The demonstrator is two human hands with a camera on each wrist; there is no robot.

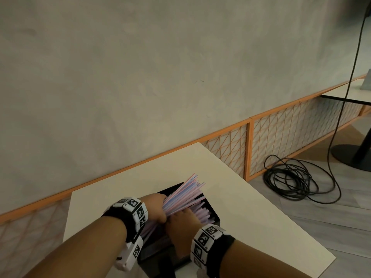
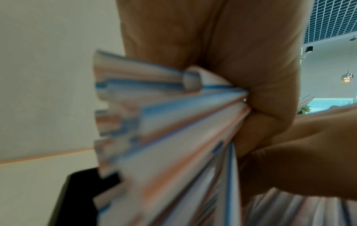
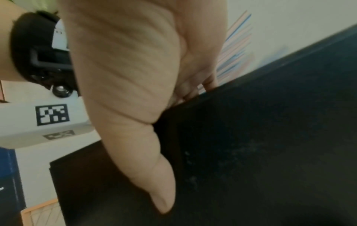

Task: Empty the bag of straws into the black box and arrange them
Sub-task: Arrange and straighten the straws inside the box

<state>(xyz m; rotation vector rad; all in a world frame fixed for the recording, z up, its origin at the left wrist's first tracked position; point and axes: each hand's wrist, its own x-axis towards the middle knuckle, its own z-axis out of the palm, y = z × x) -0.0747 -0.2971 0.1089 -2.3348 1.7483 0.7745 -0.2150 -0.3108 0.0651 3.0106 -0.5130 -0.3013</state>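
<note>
Over one black box (image 1: 210, 214): left hand (image 1: 155, 207) grips straws (image 1: 180, 197).

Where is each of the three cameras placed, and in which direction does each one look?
Head: on the person's head, looking forward and down at the white table, black box and wall; both forearms, left hand and right hand show.
Left wrist: on the left wrist, looking along the left hand, which grips a bundle of straws; right hand at lower right.
Right wrist: on the right wrist, looking along the right hand, thumb on the box's outer wall, fingers over its rim.
Shared: all three show straws and the box.
</note>
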